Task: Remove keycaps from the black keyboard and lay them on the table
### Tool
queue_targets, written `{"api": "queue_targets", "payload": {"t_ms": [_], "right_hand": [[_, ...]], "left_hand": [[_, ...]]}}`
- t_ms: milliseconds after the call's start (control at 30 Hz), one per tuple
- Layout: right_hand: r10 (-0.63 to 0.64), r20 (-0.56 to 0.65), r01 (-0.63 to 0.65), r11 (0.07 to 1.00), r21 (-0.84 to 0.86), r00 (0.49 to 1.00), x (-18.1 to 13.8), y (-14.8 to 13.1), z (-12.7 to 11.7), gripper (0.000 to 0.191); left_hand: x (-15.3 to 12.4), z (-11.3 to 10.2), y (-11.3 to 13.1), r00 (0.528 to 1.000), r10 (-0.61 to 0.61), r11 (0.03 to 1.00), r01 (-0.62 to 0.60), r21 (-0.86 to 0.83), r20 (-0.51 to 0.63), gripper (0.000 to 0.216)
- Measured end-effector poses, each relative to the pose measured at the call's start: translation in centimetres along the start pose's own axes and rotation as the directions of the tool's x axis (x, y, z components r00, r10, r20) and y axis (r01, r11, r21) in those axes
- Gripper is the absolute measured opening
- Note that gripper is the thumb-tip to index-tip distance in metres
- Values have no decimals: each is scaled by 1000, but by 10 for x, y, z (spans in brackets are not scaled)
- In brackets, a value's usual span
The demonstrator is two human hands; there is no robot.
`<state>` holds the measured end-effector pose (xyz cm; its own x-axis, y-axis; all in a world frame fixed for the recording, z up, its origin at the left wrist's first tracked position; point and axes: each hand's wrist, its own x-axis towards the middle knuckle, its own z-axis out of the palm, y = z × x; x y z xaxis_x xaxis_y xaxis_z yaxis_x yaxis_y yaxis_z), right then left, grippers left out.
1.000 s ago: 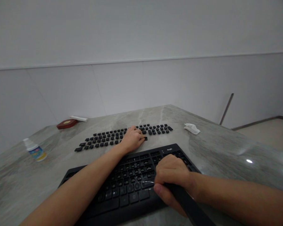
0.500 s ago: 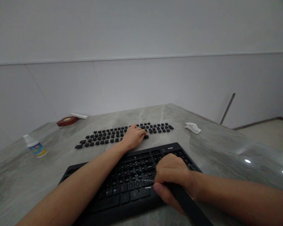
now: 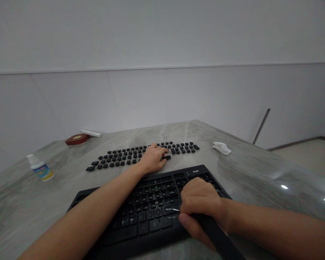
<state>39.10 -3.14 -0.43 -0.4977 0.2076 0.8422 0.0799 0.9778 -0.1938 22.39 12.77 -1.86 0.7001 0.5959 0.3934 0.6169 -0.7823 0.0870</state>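
Observation:
A black keyboard point(image 3: 141, 213) lies near me on the grey marbled table point(image 3: 249, 169). Beyond it, loose black keycaps point(image 3: 119, 157) are laid out in rows on the table. My left hand point(image 3: 153, 157) reaches over the keyboard and rests curled among these keycaps, fingertips pinched at one keycap. My right hand point(image 3: 200, 207) is closed around a black handled tool point(image 3: 219, 238); a thin metal tip sticks out from it and touches the keyboard's keys.
A small white bottle with a coloured label point(image 3: 40, 169) stands at the left. A flat red object point(image 3: 76, 139) and a white strip point(image 3: 90, 133) lie at the back left. A crumpled white tissue point(image 3: 221, 147) lies at the right. White walls close in behind.
Very little has moved. My left hand's fingers have shifted slightly among the loose keycaps; my right hand keeps the tool on the keyboard.

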Motion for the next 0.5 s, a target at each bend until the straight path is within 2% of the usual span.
{"api": "queue_targets", "payload": {"t_ms": [233, 333, 400, 467, 500], "right_hand": [[0, -12, -1, 1000, -1, 1000, -1, 0, 0, 15], [9, -4, -9, 1000, -16, 1000, 1, -3, -2, 17], [14, 10, -14, 1000, -27, 1000, 2, -5, -3, 18], [17, 10, -17, 999, -36, 1000, 1, -6, -4, 18], [15, 1, -15, 999, -44, 1000, 0, -5, -4, 18]], "left_hand": [[-1, 1, 0, 999, 12, 1000, -12, 12, -43, 28], [-1, -8, 2, 993, 20, 1000, -17, 26, -114, 28], [-1, -21, 8, 978, 63, 997, -52, 56, -200, 31], [-1, -38, 21, 903, 225, 972, -184, 145, -366, 36], [-3, -46, 31, 837, 319, 947, -268, 175, -444, 38]]}}
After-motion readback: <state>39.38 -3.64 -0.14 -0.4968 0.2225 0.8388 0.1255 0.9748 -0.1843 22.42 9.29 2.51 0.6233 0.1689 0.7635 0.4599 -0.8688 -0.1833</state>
